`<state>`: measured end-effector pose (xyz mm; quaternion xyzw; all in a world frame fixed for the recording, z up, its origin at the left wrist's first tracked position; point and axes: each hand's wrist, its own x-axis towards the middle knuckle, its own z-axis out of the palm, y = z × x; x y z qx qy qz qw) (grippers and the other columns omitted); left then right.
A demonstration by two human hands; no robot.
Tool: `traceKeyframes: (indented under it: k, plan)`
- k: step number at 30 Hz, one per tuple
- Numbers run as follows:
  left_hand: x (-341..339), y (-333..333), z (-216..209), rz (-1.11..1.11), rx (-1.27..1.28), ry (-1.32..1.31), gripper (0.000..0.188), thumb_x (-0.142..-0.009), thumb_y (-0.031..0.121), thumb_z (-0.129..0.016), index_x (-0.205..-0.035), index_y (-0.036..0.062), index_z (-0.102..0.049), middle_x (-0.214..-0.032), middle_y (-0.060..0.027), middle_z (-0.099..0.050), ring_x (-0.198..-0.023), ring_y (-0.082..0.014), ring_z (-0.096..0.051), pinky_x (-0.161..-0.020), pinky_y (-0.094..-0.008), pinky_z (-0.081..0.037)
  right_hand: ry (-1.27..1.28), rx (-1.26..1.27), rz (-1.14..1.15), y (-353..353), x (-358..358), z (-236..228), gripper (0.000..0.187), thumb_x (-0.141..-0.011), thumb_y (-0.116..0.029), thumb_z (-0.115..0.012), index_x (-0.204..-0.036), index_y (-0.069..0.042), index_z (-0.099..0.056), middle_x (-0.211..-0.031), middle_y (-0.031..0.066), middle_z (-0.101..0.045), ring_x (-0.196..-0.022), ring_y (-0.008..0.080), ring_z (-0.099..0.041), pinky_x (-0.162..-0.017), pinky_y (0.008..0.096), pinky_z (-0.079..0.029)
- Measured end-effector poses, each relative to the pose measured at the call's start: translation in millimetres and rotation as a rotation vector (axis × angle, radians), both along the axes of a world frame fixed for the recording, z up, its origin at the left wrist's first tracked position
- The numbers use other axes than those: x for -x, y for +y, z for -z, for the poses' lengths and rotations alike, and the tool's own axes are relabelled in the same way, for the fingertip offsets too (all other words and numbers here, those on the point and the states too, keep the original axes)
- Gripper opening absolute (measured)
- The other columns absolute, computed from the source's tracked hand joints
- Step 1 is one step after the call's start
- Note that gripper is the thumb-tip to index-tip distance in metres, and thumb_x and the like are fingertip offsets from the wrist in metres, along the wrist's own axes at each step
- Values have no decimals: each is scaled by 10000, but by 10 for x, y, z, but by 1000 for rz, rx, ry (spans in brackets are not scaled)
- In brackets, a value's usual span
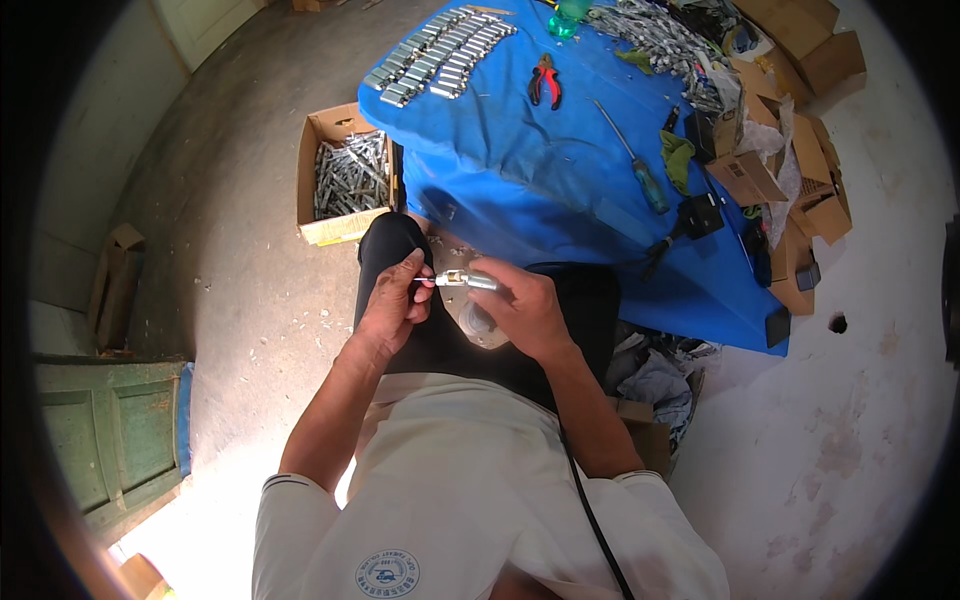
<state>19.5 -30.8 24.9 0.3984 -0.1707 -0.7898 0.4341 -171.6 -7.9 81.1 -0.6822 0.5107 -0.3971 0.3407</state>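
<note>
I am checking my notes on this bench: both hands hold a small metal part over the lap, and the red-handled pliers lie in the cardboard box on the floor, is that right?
Not quite. The red-handled pliers lie on the blue table cover, not in the cardboard box, which holds metal pieces. The head view shows it. The left hand and right hand do hold a small metal part over the lap.

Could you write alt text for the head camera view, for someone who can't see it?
Seen from above, a seated person's left hand and right hand hold a small silvery metal part between them over the lap. Ahead, a blue-covered table holds rows of metal pieces, red-handled pliers and a screwdriver.
</note>
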Motion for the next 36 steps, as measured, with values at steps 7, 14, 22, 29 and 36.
traceKeyframes:
  k: [7,14,22,29,36]
  plan:
    - [-9,17,-31,-23,22,11,305,-943,356,-556,-825,77,-519,-642,7,-483,-473,-45,-356,-393,-186,-225,-91,-269,-30,4,30,22,281,-838,-121,-641,-1079,19,-609,-734,77,-652,-607,88,-589,-558,239,-481]
    - [23,-3,-30,-38,13,45,307,-946,356,-551,-823,78,-511,-607,7,-478,-434,-51,-334,-380,-193,-221,-310,-430,-55,-11,25,24,272,-927,-205,-546,-1012,50,-591,-680,56,-624,-542,82,-531,-506,225,-439]
    - [76,-15,-14,-52,-42,10,314,-944,371,-548,-801,96,-503,-564,18,-423,-419,-62,-289,-385,-200,-213,-381,-551,4,-8,22,21,314,-949,-270,-518,-860,18,-603,-639,52,-605,-510,79,-500,-476,224,-398]
    - [67,-20,-2,-43,-60,16,308,-944,370,-545,-787,112,-490,-543,25,-399,-412,-69,-263,-390,-204,-215,-345,-532,2,-13,9,-29,401,-954,-318,-506,-721,-2,-589,-590,36,-576,-495,80,-493,-469,225,-383]
    - [66,-22,7,-39,-68,35,302,-944,367,-546,-790,113,-489,-545,24,-404,-417,-67,-268,-391,-202,-214,-338,-517,-2,-19,6,-8,420,-959,-324,-492,-704,-5,-588,-581,33,-572,-491,78,-492,-466,227,-382]
